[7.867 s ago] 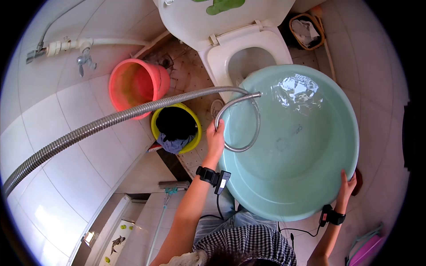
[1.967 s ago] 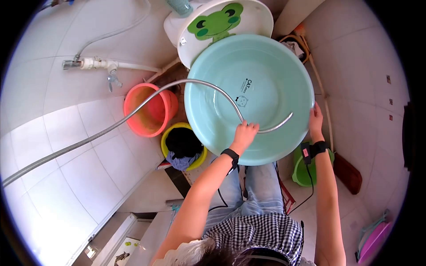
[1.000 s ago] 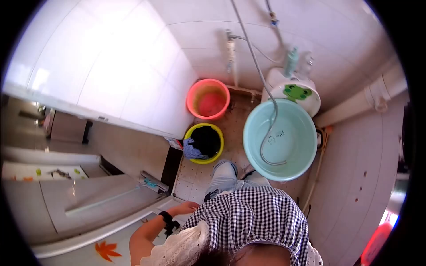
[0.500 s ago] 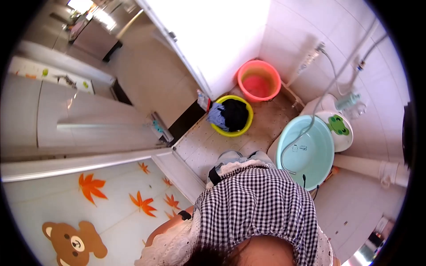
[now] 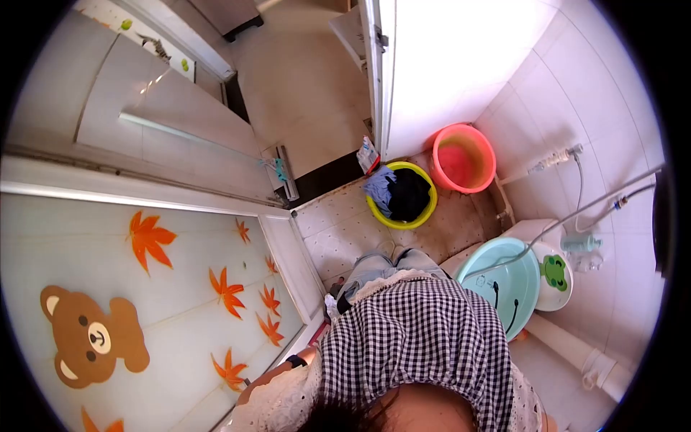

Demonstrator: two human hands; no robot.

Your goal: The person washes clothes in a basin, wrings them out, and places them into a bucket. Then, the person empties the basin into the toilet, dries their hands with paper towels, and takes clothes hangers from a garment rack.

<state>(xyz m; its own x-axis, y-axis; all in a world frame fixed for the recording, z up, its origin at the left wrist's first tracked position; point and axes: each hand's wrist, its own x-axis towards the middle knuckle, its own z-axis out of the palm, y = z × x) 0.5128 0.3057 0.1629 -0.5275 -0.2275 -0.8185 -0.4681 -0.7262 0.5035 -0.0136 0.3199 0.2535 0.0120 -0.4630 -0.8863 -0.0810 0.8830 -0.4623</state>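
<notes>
My left hand (image 5: 308, 354) is low at my left side, just past a black wristband (image 5: 296, 361). A strip of something red (image 5: 319, 335) shows next to it, but my fingers are hidden, so I cannot tell whether they hold it. Nothing of my right hand shows; only a bit of arm appears at the bottom edge. Ahead of my feet stands a yellow tub (image 5: 410, 225) with dark clothes (image 5: 410, 196) and a blue cloth (image 5: 379, 189) in it. To my right is a turquoise basin (image 5: 522, 277) with a grey hose (image 5: 565, 219) reaching into it.
A pink bucket (image 5: 464, 160) stands in the corner beyond the yellow tub. Behind the basin is a white lid with a green frog (image 5: 553, 272). A glass panel with leaf and bear stickers (image 5: 101, 337) borders my left. A squeegee (image 5: 286, 173) lies by the doorway.
My view has swung, so the tub, bucket and basin sit lower and mostly farther right. My left hand now shows beyond the wristband, with the red strip beside it.
</notes>
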